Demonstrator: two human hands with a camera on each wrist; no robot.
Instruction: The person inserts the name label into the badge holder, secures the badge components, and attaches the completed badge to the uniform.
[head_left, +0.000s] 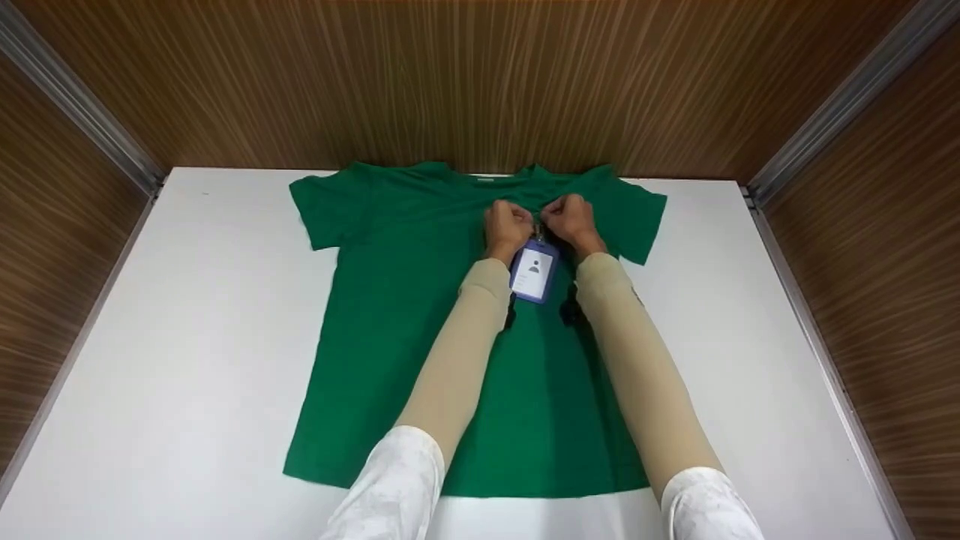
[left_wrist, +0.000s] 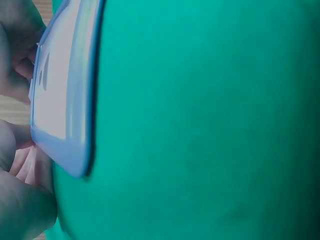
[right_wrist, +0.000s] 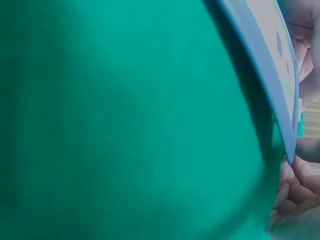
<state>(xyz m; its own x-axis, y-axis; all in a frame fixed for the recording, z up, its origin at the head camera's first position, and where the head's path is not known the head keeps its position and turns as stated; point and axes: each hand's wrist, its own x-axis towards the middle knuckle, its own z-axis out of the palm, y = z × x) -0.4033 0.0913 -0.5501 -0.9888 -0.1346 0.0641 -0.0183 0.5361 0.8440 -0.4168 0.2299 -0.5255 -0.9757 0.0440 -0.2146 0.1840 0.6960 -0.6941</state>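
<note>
Both hands curl their fingers at the top of a blue badge holder (head_left: pixel 533 273), the left hand (head_left: pixel 508 227) on one side of its clip and the right hand (head_left: pixel 572 221) on the other, knuckles nearly touching; whether they pinch the clip alone or the cloth with it cannot be told. Below them the badge holder lies on the chest of a green T-shirt (head_left: pixel 405 315), its white card with a grey figure facing up. That T-shirt is spread flat on the white desk (head_left: pixel 187 360), collar at the far edge, hem toward the near edge, sleeves out to either side. Wood-grain walls (head_left: pixel 480 82) stand round the desk's far and side edges.
</note>
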